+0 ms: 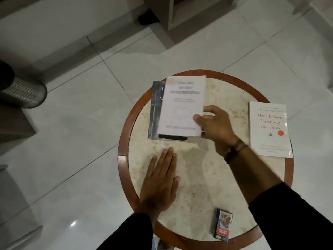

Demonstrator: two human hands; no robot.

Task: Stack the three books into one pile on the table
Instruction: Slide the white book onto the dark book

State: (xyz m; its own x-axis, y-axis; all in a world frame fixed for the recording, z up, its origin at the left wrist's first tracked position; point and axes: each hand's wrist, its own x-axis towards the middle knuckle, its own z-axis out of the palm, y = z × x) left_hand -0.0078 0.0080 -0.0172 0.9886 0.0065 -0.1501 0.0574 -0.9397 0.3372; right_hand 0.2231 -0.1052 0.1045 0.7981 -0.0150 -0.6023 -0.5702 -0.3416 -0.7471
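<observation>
A pale book with a faint heart drawing (182, 105) is held over a dark grey book (155, 109) that lies at the round table's far left. My right hand (214, 127) grips the pale book at its lower right corner, thumb on the cover. The pale book is blurred and covers most of the dark one. A white book with red lettering (269, 129) lies alone at the table's right edge. My left hand (160, 179) rests flat on the tabletop with its fingers together, holding nothing.
The round table (198, 186) has a speckled stone top and a brown wooden rim. A cigarette pack (223, 225) stands near its front edge. A perforated metal bin (23, 92) stands on the tiled floor at left. Furniture legs are at the top.
</observation>
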